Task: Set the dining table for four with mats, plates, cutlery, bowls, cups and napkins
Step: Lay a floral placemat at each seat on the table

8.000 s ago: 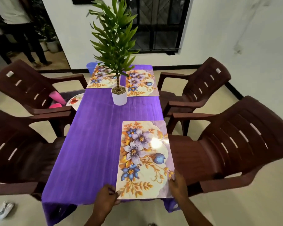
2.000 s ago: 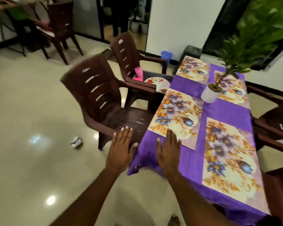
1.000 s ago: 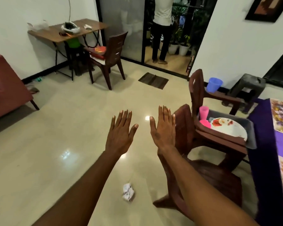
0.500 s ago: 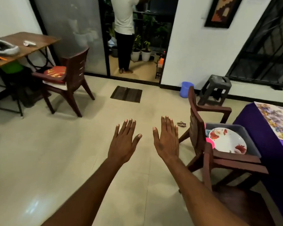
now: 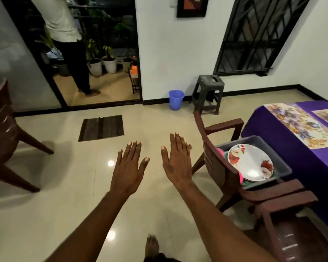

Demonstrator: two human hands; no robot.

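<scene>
White floral plate (image 5: 251,163) in grey tub (image 5: 284,163); both hands spread flat, empty

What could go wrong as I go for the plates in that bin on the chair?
The grey plastic bin sits on the brown plastic chair, not on a table, so a careless pull could tip it. The floral white plates lie stacked and tilted inside and could slide. Both the left hand and right hand are empty; the chair's armrests may obstruct lifting.
</scene>
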